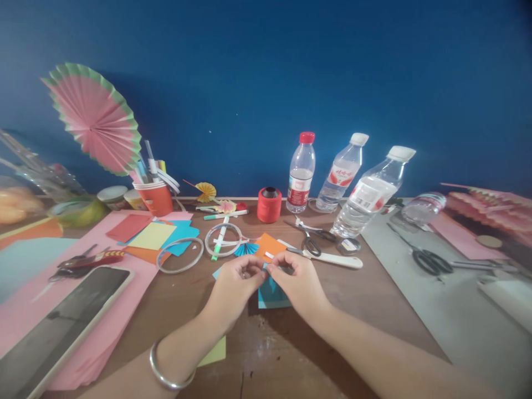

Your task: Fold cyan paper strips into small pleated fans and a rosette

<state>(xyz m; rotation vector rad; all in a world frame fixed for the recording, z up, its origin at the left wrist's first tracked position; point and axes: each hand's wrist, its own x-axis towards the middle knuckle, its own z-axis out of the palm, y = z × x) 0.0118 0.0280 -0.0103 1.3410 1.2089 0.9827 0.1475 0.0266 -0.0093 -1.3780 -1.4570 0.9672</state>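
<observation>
A sheet of blue paper [272, 296] is at the middle of the table, between and below my hands. My left hand [239, 282] pinches its far edge with thumb and forefinger. Close beside it, my right hand [297, 280] pinches the same edge, the fingertips of both hands almost touching. Just beyond lie an orange paper square [268, 246] and a small pleated blue paper fan [246, 249]. To the right of these rests a white-handled knife [332, 258]. Part of the blue paper is hidden by my fingers.
Bottles of water [301, 177] and a red spool [269, 205] stand by the wall. Black-handled scissors [311, 244] lie right of centre. Tape rings [180, 256], coloured papers [152, 235] and a phone [70, 327] are at left. A red paper cup [155, 199] holds pens.
</observation>
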